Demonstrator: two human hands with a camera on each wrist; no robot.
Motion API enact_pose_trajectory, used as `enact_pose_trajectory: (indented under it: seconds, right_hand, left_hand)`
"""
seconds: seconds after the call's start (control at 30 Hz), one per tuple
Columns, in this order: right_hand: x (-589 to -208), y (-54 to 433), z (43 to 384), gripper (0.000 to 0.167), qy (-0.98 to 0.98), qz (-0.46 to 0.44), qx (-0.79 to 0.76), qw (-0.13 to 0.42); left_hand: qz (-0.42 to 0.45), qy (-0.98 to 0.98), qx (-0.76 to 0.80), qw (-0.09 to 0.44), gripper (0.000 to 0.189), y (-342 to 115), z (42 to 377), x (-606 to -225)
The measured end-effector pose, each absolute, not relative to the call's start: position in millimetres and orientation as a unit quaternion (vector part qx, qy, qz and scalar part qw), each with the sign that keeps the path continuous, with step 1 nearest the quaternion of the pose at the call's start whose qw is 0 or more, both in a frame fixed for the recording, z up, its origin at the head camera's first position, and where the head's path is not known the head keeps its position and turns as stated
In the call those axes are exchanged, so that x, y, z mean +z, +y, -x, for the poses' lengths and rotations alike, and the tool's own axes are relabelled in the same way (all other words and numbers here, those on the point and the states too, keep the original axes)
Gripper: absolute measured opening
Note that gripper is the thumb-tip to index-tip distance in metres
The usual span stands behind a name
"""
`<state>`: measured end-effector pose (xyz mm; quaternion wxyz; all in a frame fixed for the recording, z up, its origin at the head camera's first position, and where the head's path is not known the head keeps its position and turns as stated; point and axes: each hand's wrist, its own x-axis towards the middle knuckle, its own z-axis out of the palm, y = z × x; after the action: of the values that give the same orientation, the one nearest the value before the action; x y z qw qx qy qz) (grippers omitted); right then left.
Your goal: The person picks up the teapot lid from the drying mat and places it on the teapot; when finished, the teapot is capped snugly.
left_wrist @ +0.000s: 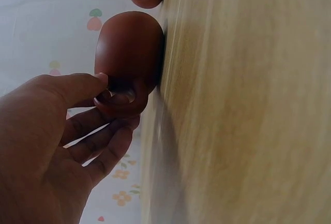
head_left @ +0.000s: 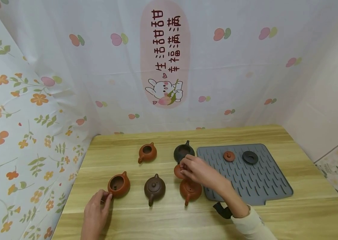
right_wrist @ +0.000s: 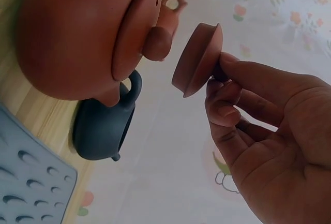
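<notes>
At the left of the head view, my left hand [head_left: 95,209] holds a lidless reddish-brown teapot [head_left: 124,190] by its handle [left_wrist: 135,102], thumb on one side and fingers on the other; the pot stands on the table. My right hand [head_left: 200,170] pinches the knob of a round reddish-brown lid [right_wrist: 194,61], held up in the air. Under it, a lidded orange-brown teapot [head_left: 190,190] is partly hidden by the hand. Beyond is a dark, lidless teapot [head_left: 181,154]. Between the hands sits a dark brown teapot [head_left: 154,190] with its lid on.
A small lidless orange teapot [head_left: 148,154] stands at the back. On the right, a grey ridged mat [head_left: 246,181] bears a small reddish lid [head_left: 229,156] and a black lid [head_left: 250,157]. A patterned cloth [head_left: 121,83] hangs behind the wooden table [head_left: 169,220].
</notes>
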<state>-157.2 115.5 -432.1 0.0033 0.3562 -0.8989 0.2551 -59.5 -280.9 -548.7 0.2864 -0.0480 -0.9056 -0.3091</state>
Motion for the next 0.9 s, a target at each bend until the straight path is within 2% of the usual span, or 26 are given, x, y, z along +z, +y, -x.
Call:
enact_pose_trajectory:
  seconds: [0.6,0.9]
  right_hand:
    - [-424,97,162,0.004,-0.882,-0.396,0.256,0.005]
    - [-423,88,161,0.006,-0.879,-0.403,0.252,0.016]
  left_hand:
    - [0.013,-0.924,-0.276,0.266,0.024,-265,53,-519]
    - [0.011,-0.922,-0.278,0.268,0.025,-265,53,-522]
